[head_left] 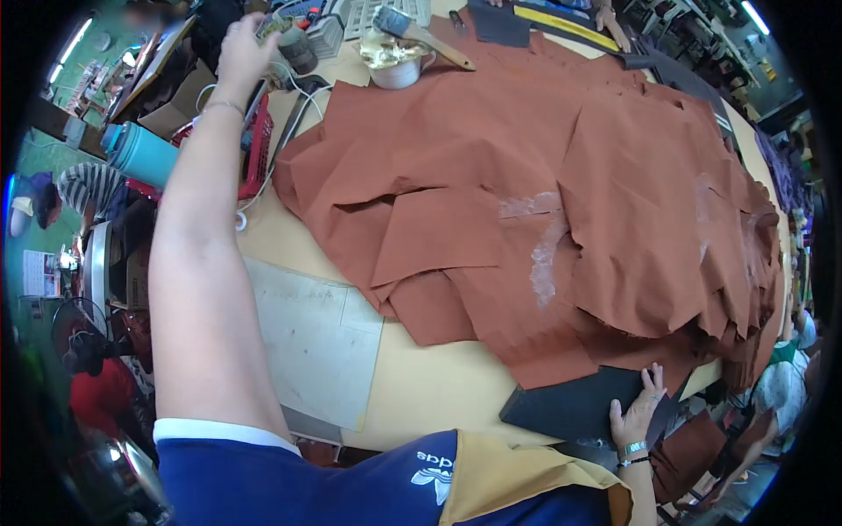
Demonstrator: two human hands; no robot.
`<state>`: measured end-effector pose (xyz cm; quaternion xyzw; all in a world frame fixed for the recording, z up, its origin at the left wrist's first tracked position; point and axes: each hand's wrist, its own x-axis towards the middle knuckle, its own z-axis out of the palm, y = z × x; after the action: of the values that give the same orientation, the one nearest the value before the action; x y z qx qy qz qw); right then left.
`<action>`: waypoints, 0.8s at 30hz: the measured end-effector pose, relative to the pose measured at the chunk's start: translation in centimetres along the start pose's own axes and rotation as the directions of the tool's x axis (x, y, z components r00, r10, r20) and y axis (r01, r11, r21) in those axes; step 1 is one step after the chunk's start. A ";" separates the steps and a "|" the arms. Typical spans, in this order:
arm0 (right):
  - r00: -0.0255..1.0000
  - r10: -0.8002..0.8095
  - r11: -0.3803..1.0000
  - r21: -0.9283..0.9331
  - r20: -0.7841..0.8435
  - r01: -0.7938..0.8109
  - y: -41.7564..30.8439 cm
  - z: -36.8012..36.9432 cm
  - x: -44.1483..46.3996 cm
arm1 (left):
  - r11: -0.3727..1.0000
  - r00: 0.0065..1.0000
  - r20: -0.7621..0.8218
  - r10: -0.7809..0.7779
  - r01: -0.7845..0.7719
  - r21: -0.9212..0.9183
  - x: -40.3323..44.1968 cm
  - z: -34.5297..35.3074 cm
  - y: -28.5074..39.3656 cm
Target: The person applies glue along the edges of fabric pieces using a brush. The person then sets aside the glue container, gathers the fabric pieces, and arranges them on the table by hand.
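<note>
My left hand [244, 53] reaches far out to the upper left, beside a cloudy jar [299, 51]. Its fingers curl around something small and yellowish that I cannot make out. At the lower right my right hand [638, 416] lies with fingers apart on a black flat panel [570, 401], by the table's near edge. Brown fabric or leather pieces [456, 167] lie in a rumpled, overlapping pile across the table, some with whitish glue-like smears. A broad paintbrush [425, 37] rests across a white cup [396, 70] crusted with yellowish residue.
A red basket [256, 149] and a turquoise bottle [142, 153] stand left, under my left arm. A pale flat board [311, 329] lies near me. Another person's hand [611, 24] is by a yellow ruler [566, 28] at the far side. A white cord runs beside the basket.
</note>
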<state>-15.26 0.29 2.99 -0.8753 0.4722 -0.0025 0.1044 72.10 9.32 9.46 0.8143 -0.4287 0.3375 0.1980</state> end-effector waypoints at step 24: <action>0.999 0.010 1.000 0.016 -0.035 -0.009 -0.7 -0.1 0.2 | 0.802 0.448 0.671 -0.591 0.235 0.549 -8.6 0.1 9.9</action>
<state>-14.58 0.52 3.20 -0.8720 0.4781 -0.0210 0.1033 60.47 8.61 3.50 0.9759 -0.1793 -0.0637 -0.1070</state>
